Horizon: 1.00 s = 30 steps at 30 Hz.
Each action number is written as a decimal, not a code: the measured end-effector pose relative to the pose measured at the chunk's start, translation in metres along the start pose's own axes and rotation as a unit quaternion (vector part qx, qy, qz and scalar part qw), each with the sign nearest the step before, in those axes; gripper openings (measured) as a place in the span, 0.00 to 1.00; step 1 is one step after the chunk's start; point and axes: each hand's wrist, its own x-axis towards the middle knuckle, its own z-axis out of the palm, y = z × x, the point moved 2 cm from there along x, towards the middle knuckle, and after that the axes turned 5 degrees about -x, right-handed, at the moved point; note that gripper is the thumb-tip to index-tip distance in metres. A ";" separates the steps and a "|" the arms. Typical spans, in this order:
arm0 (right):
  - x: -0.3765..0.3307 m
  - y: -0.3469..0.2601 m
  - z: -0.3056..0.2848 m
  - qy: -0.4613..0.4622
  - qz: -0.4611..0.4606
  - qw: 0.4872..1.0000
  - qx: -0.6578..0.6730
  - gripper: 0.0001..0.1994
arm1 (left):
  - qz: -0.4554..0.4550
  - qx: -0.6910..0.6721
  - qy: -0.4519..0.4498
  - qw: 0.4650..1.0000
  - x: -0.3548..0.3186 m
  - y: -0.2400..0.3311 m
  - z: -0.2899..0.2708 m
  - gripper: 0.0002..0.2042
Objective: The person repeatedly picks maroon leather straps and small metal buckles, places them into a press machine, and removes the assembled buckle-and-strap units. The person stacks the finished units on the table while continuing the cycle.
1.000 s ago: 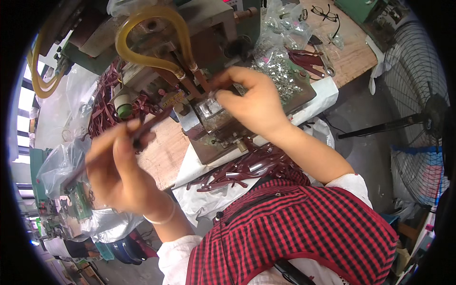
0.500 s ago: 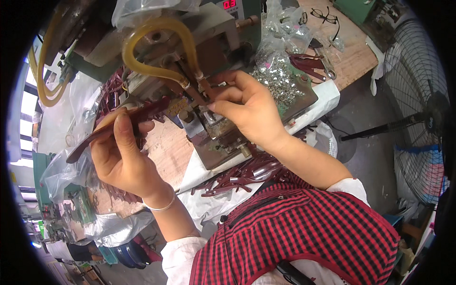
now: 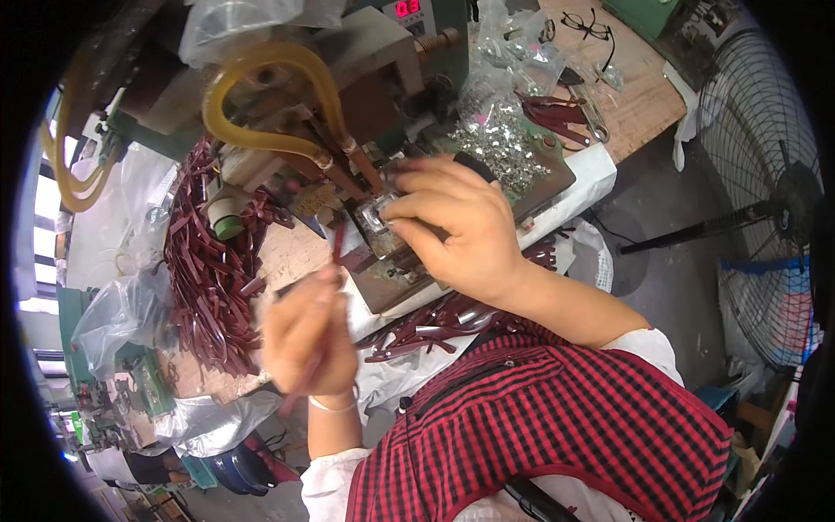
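Observation:
My left hand [image 3: 309, 335], smeared by motion, is closed on a dark red eyeglass temple [image 3: 338, 245]. The temple's narrow end points up toward the machine's metal jig [image 3: 376, 217], apart from it; its other end shows below my fingers. My right hand [image 3: 465, 222] is at the jig's right side. Its thumb and index fingertips come together at the jig's edge, and anything between them is too small to make out. The other fingers stretch forward, blurred. Just above the jig are two copper-coloured bars [image 3: 361, 165] fed by a yellow hose [image 3: 217, 91].
A large heap of dark red temples [image 3: 204, 270] lies left of the machine, and more lie on white cloth [image 3: 452, 317] before me. Small shiny metal parts [image 3: 500, 152] are piled right of my hand. Spectacles [image 3: 587, 26] rest at the back; a fan [image 3: 765, 200] stands right.
My left hand has moved right and down toward me, turning the temple from slanted to nearly upright and away from the jig. My right hand has drawn back slightly from the copper-coloured bars.

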 end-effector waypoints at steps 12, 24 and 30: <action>-0.018 0.161 -0.046 0.156 0.257 0.954 0.004 0.10 | 0.149 0.047 -0.139 0.978 0.014 -0.007 0.040 0.15; -0.025 0.154 -0.034 0.056 0.256 0.962 0.069 0.07 | 0.004 0.080 0.052 0.995 -0.050 -0.040 0.018 0.14; -0.014 0.137 -0.013 0.011 0.229 0.970 0.075 0.06 | -0.278 0.109 0.086 0.950 -0.042 -0.162 0.021 0.46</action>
